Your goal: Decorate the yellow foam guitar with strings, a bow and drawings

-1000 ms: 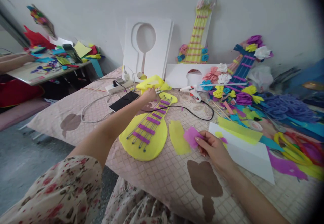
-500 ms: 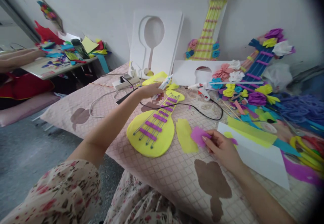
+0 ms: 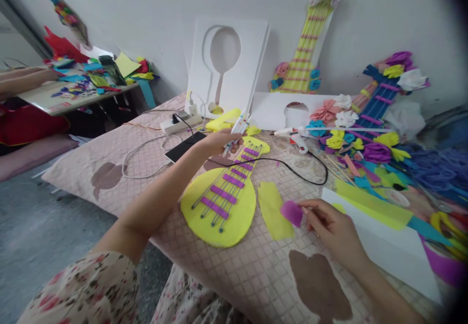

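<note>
In my left hand (image 3: 224, 142) is a bundle of white pens (image 3: 238, 125), held above the neck of a yellow paper-covered lute shape (image 3: 219, 226). Purple strips (image 3: 224, 194) cross that shape, and dark strings run down it. Between the thumb and fingers of my right hand (image 3: 331, 224) I pinch a small purple crepe paper piece (image 3: 291, 213) with a rounded edge. A yellow crepe paper piece (image 3: 274, 212) lies on the table just left of it. Under my right wrist is a white sheet (image 3: 391, 251).
A glue gun (image 3: 298, 141) with a black cord rests behind the lute shape. White foam boards (image 3: 252, 36) with cut-outs lean on the wall. A power strip (image 3: 181, 123) and a black tablet-like slab (image 3: 185, 147) are at left. Decorated instruments (image 3: 380, 97) stand at right. Another person's arms (image 3: 27, 81) reach over a far table.
My left hand has drawn back slightly toward me with the pens. The purple piece in my right hand is tilted and looks smaller. The view has shifted a little.
</note>
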The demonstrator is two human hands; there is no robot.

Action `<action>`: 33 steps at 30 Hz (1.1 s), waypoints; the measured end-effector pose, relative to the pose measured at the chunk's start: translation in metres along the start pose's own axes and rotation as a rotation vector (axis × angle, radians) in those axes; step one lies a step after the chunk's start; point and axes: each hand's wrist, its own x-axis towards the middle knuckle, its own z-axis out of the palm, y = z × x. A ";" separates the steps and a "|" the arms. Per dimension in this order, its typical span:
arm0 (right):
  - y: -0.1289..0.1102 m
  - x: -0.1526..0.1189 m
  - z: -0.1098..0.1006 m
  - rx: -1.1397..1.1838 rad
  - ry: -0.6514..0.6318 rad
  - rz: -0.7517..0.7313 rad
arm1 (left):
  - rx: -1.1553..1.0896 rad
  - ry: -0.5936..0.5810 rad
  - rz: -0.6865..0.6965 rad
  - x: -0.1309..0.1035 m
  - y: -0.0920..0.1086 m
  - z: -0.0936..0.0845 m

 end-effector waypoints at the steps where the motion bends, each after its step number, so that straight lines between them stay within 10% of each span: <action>1: 0.001 0.002 -0.001 -0.020 -0.015 -0.009 | -0.052 0.006 -0.004 0.000 -0.001 -0.004; 17: -0.010 0.061 -0.003 0.087 0.006 -0.046 | -0.281 -0.040 0.007 -0.006 -0.005 -0.024; 29: -0.055 0.069 0.034 0.877 -0.173 0.319 | 0.008 -0.642 -0.122 -0.039 -0.042 0.052; 33: -0.053 0.070 0.038 0.909 -0.161 0.345 | -0.060 -0.610 -0.168 -0.041 -0.050 0.056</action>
